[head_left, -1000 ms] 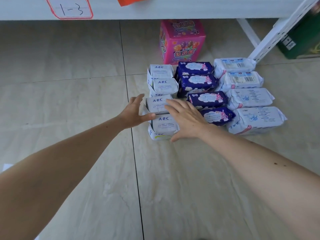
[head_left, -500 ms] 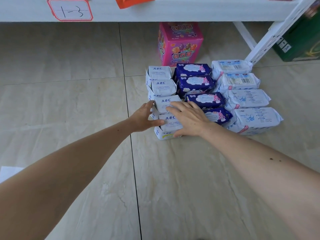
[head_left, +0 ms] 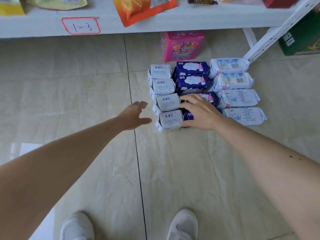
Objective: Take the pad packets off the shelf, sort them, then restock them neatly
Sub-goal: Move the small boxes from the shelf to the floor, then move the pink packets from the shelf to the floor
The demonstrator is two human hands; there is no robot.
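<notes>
Pad packets lie on the floor in three columns under the shelf. On the left are several white ABC packets (head_left: 170,118), in the middle several dark purple packets (head_left: 192,68), on the right several larger white packets (head_left: 239,98). My right hand (head_left: 200,111) lies flat over the two nearest purple packets, fingers spread, its fingertips touching the ABC packets beside them. My left hand (head_left: 136,115) hovers open just left of the ABC column, apart from it.
A white shelf board (head_left: 155,23) labelled 1-3 runs across the top with snack bags on it. A pink candy box (head_left: 181,45) stands behind the packets. A white shelf post (head_left: 270,35) and a green box (head_left: 301,40) are at the right. My white shoes (head_left: 181,224) are below.
My left hand has drawn back from the ABC packets to the left. My right hand has shifted right from the ABC packets onto the purple ones. The view has tilted and pulled back.
</notes>
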